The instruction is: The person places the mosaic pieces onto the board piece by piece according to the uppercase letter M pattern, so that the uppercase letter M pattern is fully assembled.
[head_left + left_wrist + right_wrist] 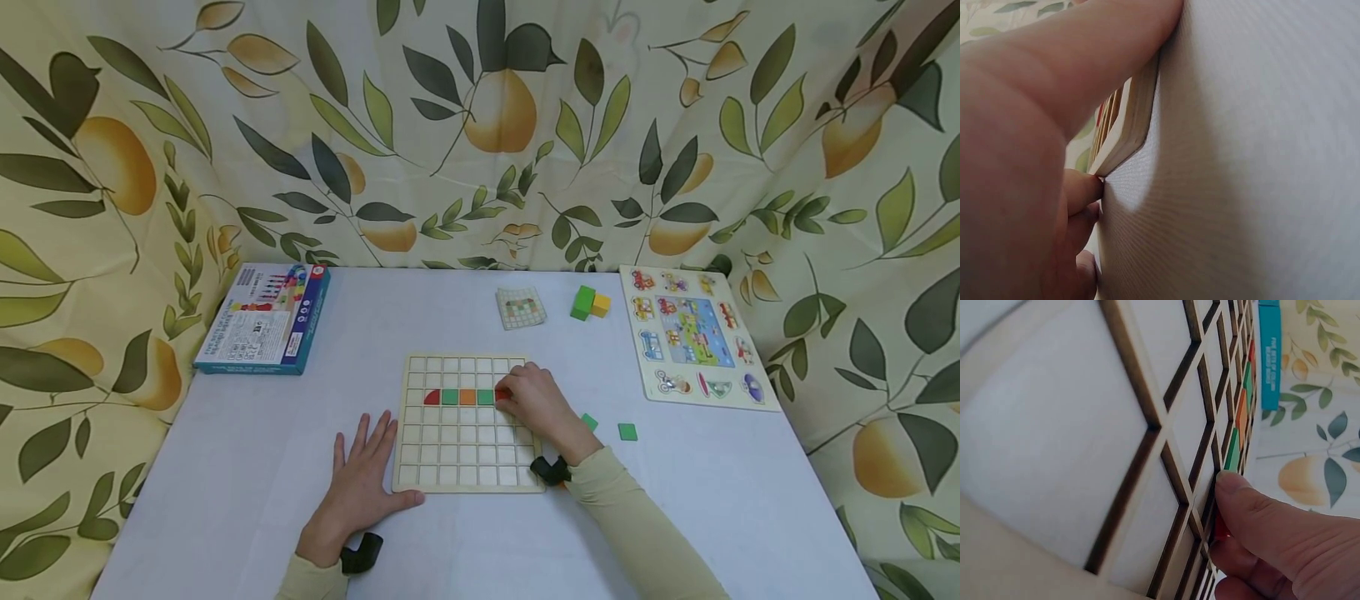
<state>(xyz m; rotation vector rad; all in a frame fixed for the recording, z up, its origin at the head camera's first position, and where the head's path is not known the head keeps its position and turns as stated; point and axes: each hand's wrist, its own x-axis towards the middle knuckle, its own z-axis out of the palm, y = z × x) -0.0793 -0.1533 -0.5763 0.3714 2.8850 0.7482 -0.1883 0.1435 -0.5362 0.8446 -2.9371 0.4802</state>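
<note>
A pale wooden grid board (pixel 450 454) lies on the white table. Along one upper row sit a red tile with a rounded end (pixel 432 397), a green tile (pixel 450 397), an orange tile (pixel 468 397) and another green tile (pixel 486 397). At the right end of that row, my right hand (pixel 536 404) pinches a red tile (pixel 1221 526), mostly hidden by thumb and fingers. My left hand (pixel 360 479) rests with spread fingers at the board's left side, its thumb along the near left corner (pixel 1125 137).
Right of the board lie loose green tiles (pixel 627 432), and an orange bit (pixel 562 486) shows beside the right wrist. Behind stand a small grid card (pixel 521 308), a green block (pixel 582 302) and a yellow block (pixel 601 305). A blue-edged box (pixel 258 333) is far left; a picture board (pixel 705 372), right.
</note>
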